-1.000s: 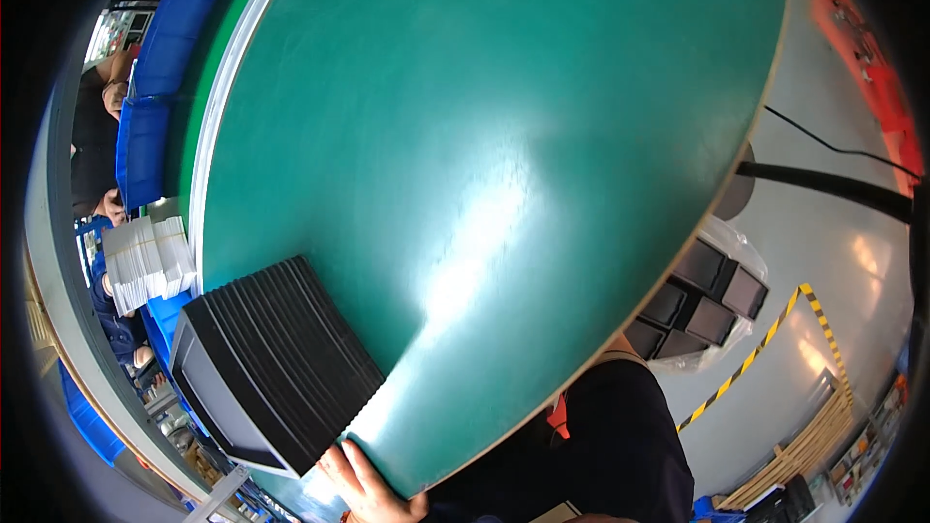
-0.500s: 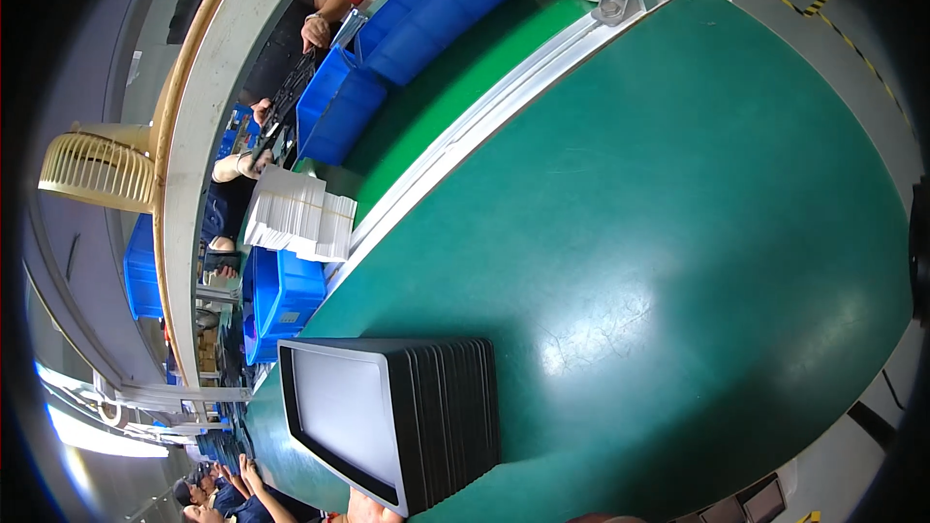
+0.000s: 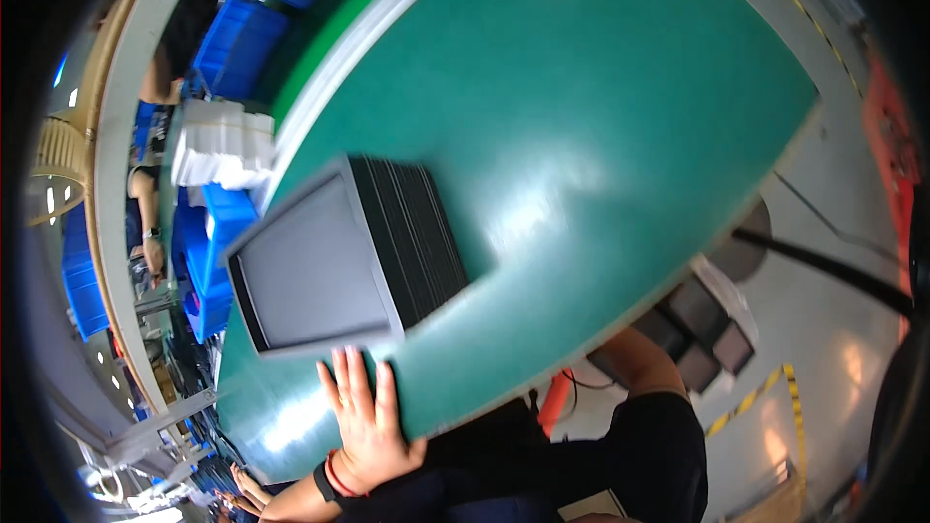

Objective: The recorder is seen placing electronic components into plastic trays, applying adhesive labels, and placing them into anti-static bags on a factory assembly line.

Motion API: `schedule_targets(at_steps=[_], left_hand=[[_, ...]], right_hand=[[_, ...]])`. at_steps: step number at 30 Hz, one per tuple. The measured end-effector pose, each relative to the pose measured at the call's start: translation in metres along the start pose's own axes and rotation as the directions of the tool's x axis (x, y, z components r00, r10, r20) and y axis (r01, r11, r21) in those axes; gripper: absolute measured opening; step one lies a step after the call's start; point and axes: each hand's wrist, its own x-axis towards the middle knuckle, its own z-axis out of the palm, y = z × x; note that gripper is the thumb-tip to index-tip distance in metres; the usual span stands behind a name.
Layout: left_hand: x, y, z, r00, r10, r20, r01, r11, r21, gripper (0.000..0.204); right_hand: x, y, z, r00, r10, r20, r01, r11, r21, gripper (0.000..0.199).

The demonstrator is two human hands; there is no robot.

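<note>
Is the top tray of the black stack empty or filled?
Empty: the top tray shows only smooth grey inside, with nothing lying in it.

The left hand (image 3: 373, 431) is low in the frame, left of center, back upward, its fingers extended, slightly parted and pointing toward the top. Its bare forearm (image 3: 302, 504) slants in from the lower edge, the wrist nearly straight. At lower right, the dark-sleeved right arm (image 3: 651, 455) rises to bare skin, bending up and leftward; the right hand itself cannot be made out.
</note>
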Motion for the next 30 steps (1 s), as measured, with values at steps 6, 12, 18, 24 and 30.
schedule_targets(at_steps=[6, 12, 18, 24, 30], left_hand=[[0.008, 0.007, -0.005, 0.996, 0.044, -0.084, -0.045, 0.999, -0.01, 0.095], [0.011, 0.011, -0.001, 0.998, 0.018, -0.068, -0.021, 0.999, -0.047, 0.096], [0.005, 0.004, 0.001, 0.994, 0.043, -0.096, -0.05, 0.996, -0.071, 0.094], [-0.006, -0.008, -0.008, 0.798, 0.245, -0.55, -0.387, 0.908, -0.158, 0.075], [0.029, -0.052, -0.038, 0.746, 0.129, -0.653, -0.213, 0.976, -0.051, 0.051]], right_hand=[[-0.127, 0.032, -0.166, 0.922, 0.346, 0.175, -0.365, 0.927, 0.088, 0.043], [-0.233, 0.084, -0.316, 0.712, 0.7, -0.056, -0.079, 0.159, 0.984, 0.064], [-0.182, 0.047, -0.416, 0.617, 0.742, -0.262, 0.557, -0.176, 0.812, 0.053], [-0.042, 0.031, -0.466, 0.8, 0.567, -0.197, 0.36, -0.191, 0.913, 0.05], [0.039, -0.004, -0.47, 0.916, 0.394, -0.078, 0.173, -0.213, 0.962, 0.05]])
